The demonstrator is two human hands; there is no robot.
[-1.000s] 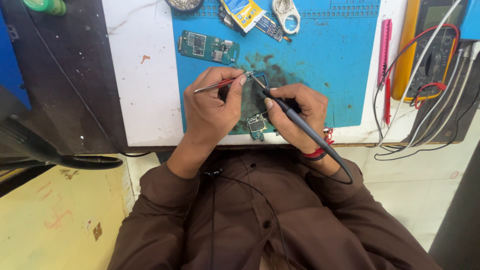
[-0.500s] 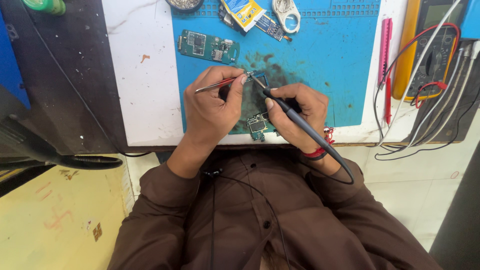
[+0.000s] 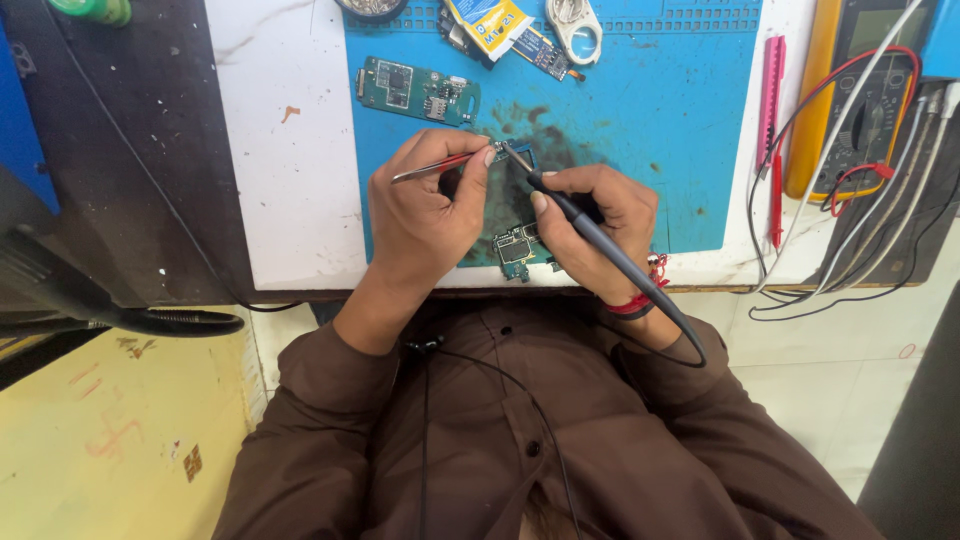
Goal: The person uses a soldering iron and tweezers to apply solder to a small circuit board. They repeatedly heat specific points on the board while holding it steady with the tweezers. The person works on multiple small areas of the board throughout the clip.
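My left hand (image 3: 425,215) pinches thin tweezers (image 3: 432,168) with a red grip, their tip pointing right. My right hand (image 3: 600,225) grips a black soldering iron (image 3: 585,225) like a pen, its cable trailing back over my wrist. Both tips meet over a small green circuit board (image 3: 517,247) that lies between my hands on the blue work mat (image 3: 660,120). Much of that board is hidden by my fingers. The mat is stained dark around the work spot.
A second green circuit board (image 3: 418,91) lies on the mat above my left hand. A yellow multimeter (image 3: 860,100) with red and black leads sits at right, beside a pink tool (image 3: 772,90). Small parts and a white ring (image 3: 574,25) lie along the mat's top edge.
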